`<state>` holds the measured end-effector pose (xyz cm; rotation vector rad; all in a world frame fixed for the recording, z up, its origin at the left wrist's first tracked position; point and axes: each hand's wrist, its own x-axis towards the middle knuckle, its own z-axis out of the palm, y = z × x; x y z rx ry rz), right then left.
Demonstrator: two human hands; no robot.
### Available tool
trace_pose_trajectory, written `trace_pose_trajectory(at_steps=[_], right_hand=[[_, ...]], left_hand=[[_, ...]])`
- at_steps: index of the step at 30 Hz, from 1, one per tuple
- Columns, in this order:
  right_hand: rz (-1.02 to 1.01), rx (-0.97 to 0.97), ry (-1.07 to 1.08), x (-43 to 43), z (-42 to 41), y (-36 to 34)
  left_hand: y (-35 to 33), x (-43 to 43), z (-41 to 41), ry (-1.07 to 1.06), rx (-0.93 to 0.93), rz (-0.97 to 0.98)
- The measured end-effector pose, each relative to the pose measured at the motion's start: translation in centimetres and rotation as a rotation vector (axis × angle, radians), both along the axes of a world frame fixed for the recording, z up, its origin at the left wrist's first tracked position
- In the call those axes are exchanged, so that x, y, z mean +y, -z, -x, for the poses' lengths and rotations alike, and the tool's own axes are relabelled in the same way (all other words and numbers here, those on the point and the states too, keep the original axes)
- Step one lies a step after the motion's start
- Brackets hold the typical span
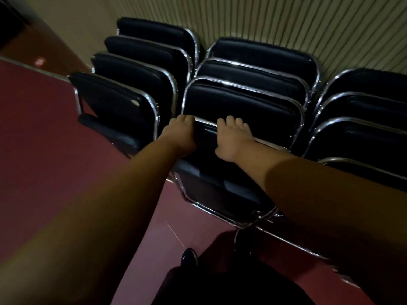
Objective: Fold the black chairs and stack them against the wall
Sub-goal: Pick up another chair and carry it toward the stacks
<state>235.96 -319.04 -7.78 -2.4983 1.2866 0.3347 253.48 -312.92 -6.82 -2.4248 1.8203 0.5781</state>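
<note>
While I am leaning over the middle row, both hands are gripping the top of a folded black chair [211, 188]. My left hand [179, 134] is curling over the left corner of its chrome rail [204, 122], and my right hand [233, 139] is hooking its fingers over the same rail further along, with a short stretch of rail showing between them. This chair is standing at the front of the middle row, up against three folded chairs [246, 100] that are leaning toward the ribbed wall [286, 23]. On the left, a row of four folded chairs [123, 100] is resting the same way. On the right, another row [363, 128] is running out of view, so I cannot count it. Most of the job is looking done to me: three rows are sitting at the wall, and the chair in my grip seems to be going into place. Whether it is fully seated, or whether unfolded chairs are waiting elsewhere, I cannot tell. My shoe [189, 257] is resting on the red floor [44, 139] near the chair's feet.
</note>
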Motion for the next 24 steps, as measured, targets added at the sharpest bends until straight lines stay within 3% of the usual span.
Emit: trace_pose_trajectory(at_steps=[6,11,24], right_hand=[[0.055,-0.016,-0.201,3.9,-8.5,-2.5],[-0.082,-0.033,-0.265,9.0,-16.5,-4.5],[-0.066,-0.013,-0.756,36.7,-43.3,-11.1]], left_hand=[[-3.7,5.5,-4.5,-0.156,0.137,-0.015],[-6.1,13.1,-10.8,-0.246,0.147,-0.077],[-10.4,46.6,-32.4,-0.674,0.294,0.06]])
